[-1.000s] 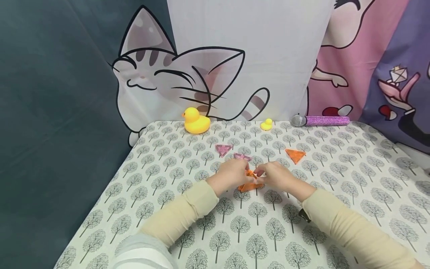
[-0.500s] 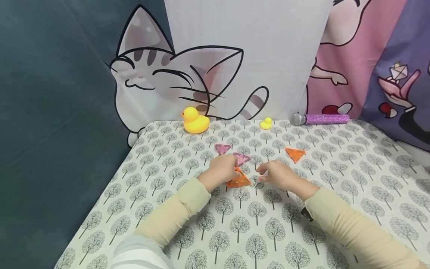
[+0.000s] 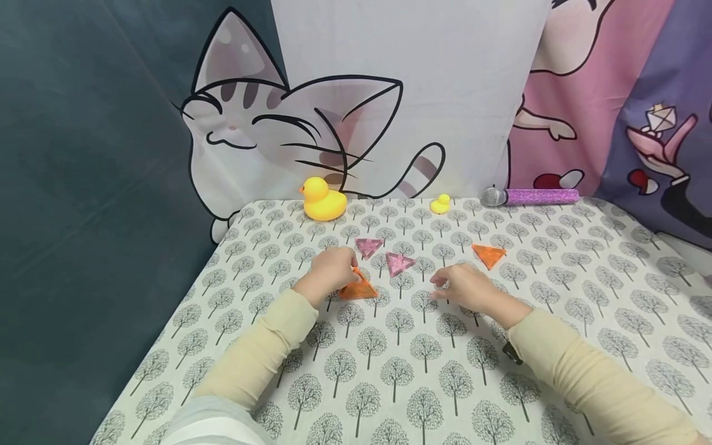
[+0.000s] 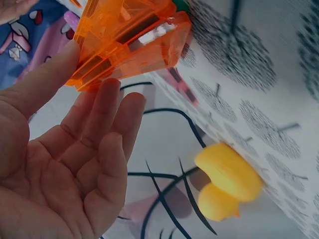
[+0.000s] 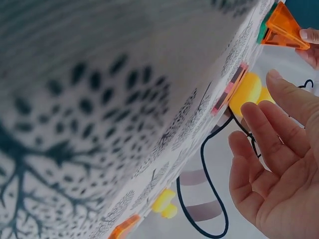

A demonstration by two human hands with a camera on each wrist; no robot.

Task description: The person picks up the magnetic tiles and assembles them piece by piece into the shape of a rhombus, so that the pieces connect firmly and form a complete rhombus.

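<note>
An orange see-through pyramid (image 3: 358, 288) of triangular magnetic tiles stands left of the table's middle. My left hand (image 3: 332, 270) pinches its tip between thumb and fingertips, with the other fingers loosely bent in the left wrist view. Green shows along the base of the pyramid (image 5: 283, 30) in the right wrist view. To the right, my right hand (image 3: 460, 287) hovers low over the cloth, fingers relaxed and holding nothing. Two pink triangular tiles (image 3: 398, 264) lie flat beyond and between the hands. A loose orange triangular tile (image 3: 489, 255) lies past the right hand.
Along the back edge sit a large yellow rubber duck (image 3: 324, 203), a small yellow duck (image 3: 440, 205) and a purple glitter microphone (image 3: 531, 197). A tree-print cloth (image 3: 425, 383) covers the table, and a cat-print curtain (image 3: 473, 80) hangs behind it.
Both hands were at the orange pyramid; the right let go and stayed near its place. The left hand has carried the pyramid to the left, uncovering the nearer pink tile.
</note>
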